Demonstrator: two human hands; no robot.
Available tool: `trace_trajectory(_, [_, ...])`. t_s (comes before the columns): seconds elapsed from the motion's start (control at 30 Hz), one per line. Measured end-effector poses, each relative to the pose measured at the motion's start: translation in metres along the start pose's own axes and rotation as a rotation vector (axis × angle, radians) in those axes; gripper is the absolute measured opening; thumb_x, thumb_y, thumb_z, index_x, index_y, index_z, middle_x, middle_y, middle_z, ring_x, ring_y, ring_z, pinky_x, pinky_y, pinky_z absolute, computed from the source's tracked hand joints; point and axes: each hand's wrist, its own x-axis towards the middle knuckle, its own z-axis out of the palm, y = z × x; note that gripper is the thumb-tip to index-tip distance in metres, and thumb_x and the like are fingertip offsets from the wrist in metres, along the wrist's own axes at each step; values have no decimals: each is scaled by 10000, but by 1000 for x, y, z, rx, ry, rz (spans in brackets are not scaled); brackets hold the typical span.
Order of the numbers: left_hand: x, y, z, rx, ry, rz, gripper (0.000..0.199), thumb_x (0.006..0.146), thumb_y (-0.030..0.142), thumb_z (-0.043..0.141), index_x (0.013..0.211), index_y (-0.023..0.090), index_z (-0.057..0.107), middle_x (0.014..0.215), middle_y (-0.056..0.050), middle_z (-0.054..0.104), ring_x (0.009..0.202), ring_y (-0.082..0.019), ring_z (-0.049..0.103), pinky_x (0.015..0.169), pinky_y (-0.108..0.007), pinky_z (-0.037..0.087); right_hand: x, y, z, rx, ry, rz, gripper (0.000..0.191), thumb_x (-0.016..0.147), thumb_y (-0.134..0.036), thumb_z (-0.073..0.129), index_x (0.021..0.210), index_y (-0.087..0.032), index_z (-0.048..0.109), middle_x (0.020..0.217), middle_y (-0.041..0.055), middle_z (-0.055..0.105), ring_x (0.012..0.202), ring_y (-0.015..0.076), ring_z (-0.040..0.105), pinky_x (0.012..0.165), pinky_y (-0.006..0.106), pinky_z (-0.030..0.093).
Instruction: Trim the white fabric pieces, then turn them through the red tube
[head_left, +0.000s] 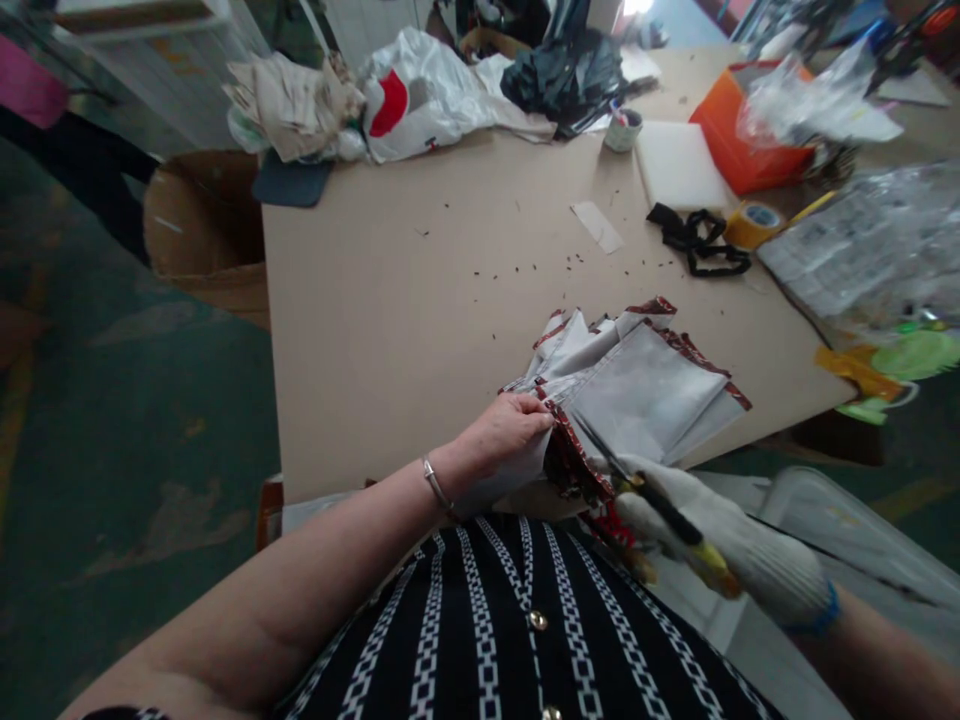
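By the surface's [375,330] near edge, the left grip [514,428] is pinching red-trimmed white fabric [637,375]; the gloved right grip [709,505] is wrapping scissors [670,508].

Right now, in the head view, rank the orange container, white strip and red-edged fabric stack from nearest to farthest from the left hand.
1. Red-edged fabric stack: touching the left hand.
2. White strip: beyond the stack.
3. Orange container: far right.

No legible text found. White plastic bag [450,90], far side of table [360,300]: red printed mark, small characters unreadable. White container [161,90], far left: yellowish marking, illegible.
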Motion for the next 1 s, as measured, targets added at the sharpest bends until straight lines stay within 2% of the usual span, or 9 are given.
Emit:
trace_trajectory(0.1, [1, -1, 0, -12, -1, 15, 129, 726, 199, 550, 611, 143, 560, 547, 35, 444, 488, -70, 338, 487, -250, 237, -3, 14, 17, 11, -132, 13, 302, 878, -410, 587, 1163, -329, 645, 1030, 35, 695, 916, 278, 653, 873, 464, 533])
trace_trajectory(0.2, [1, -2, 1, -43, -4, 4, 104, 713, 198, 554, 625, 143, 568, 560, 30, 470, 496, -74, 364, 486, -246, 251, 1, 22, 23, 65, -112, 2, 276, 893, -427, 566, 1129, -320, 661, 960, 37, 698, 893, 273, 649, 890, 472, 525])
trace_trajectory(0.3, [2, -3, 2, -64, -2, -13, 81, 697, 187, 548, 637, 142, 580, 571, 24, 498, 500, -77, 390, 489, -241, 272, 8, 23, 25, 110, -121, 43, 251, 906, -454, 539, 1059, -297, 661, 819, 27, 681, 702, 222, 632, 717, 394, 563])
trace_trajectory(0.4, [2, -4, 2, -84, -8, -26, 80, 694, 176, 546, 642, 139, 594, 561, 22, 505, 486, -72, 388, 483, -239, 272, 15, 19, 24, 50, -151, 87, 266, 916, -492, 505, 960, -258, 623, 719, 6, 643, 546, 166, 567, 503, 299, 497])
trace_trajectory(0.47, [3, -5, 2, -107, -11, -30, 85, 698, 176, 549, 648, 136, 604, 552, 22, 504, 472, -69, 381, 475, -241, 262, 19, 15, 23, -12, -155, 67, 273, 918, -494, 497, 914, -240, 597, 689, -5, 618, 521, 151, 541, 468, 275, 457])
trace_trajectory(0.67, [4, -6, 1, -120, 4, -52, 93, 699, 169, 546, 677, 130, 627, 530, 24, 493, 441, -70, 368, 452, -243, 224, 30, 11, 21, -156, -54, -124, 118, 870, -356, 577, 838, -246, 606, 785, 1, 637, 668, 181, 556, 641, 310, 480])
trace_trajectory(0.8, [4, -6, 1, -107, 14, -34, 98, 703, 164, 542, 630, 132, 599, 527, 25, 479, 458, -69, 365, 460, -236, 246, 35, 16, 23, -150, -50, -146, 92, 874, -312, 565, 865, -244, 626, 797, -3, 642, 682, 179, 554, 658, 315, 481])
trace_trajectory(0.93, [4, -7, 0, -82, 11, -17, 107, 718, 175, 549, 669, 123, 629, 562, 9, 516, 495, -79, 396, 486, -235, 286, 37, 22, 26, -89, -57, -134, 143, 879, -345, 571, 905, -231, 653, 827, 6, 653, 728, 193, 563, 706, 347, 506])
trace_trajectory(1.0, [2, -6, -2, -51, -8, 7, 119, 735, 186, 550, 681, 126, 637, 586, 4, 530, 522, -86, 415, 513, -235, 320, 33, 20, 24, -41, -36, -93, 198, 879, -385, 584, 992, -242, 659, 884, 17, 664, 796, 215, 588, 768, 379, 523])
